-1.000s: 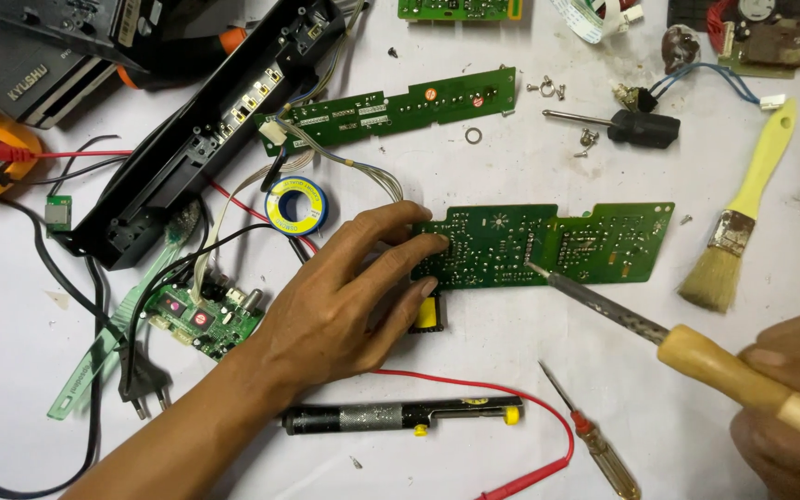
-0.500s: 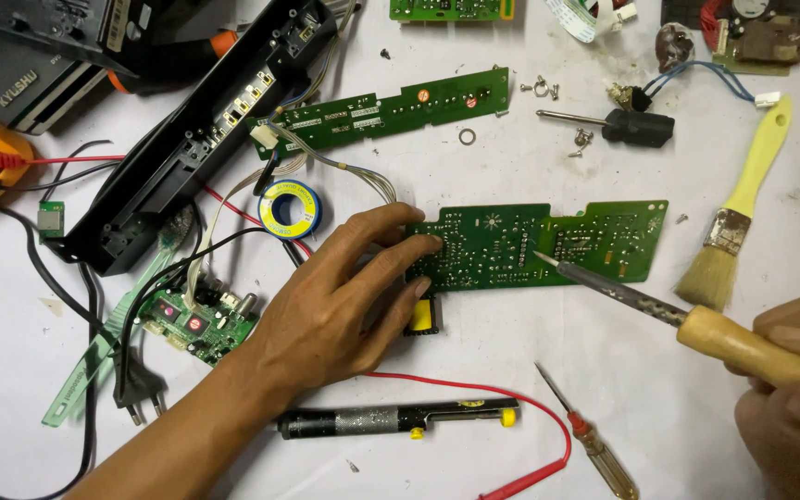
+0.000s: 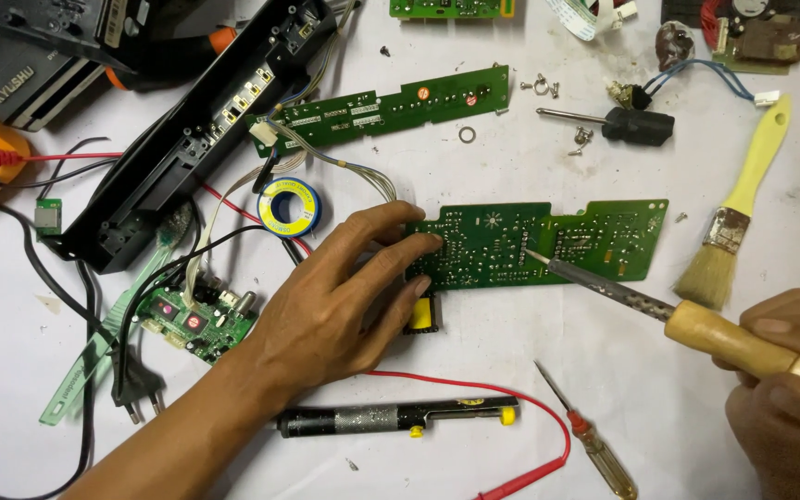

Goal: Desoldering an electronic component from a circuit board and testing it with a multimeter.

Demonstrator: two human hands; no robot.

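Where the lower edge of the view cuts across the white table (image 3: 530,435), a small screwdriver (image 3: 594,444) with an amber handle is seen beside a red probe lead (image 3: 520,477), and a black desoldering pump (image 3: 400,418) is laid just beyond the left forearm; at the lower right the right hand (image 3: 789,389) is closed around the wooden handle of a soldering iron (image 3: 659,310), whose tip is set on the solder side of a green circuit board (image 3: 548,243) at the middle of the table; the left hand (image 3: 344,301) is laid flat with fingers spread, its fingertips pressed on the board's left end, a yellow component (image 3: 421,315) showing just under them; left of the hand a small green board (image 3: 198,322) and a black mains plug (image 3: 136,384) are seen; farther off, a solder reel (image 3: 289,206) is placed beside a long black casing (image 3: 196,139), a yellow-handled brush (image 3: 738,204) is laid to the right, and a long narrow board (image 3: 391,106) and a black-handled screwdriver (image 3: 618,122) are found beyond.
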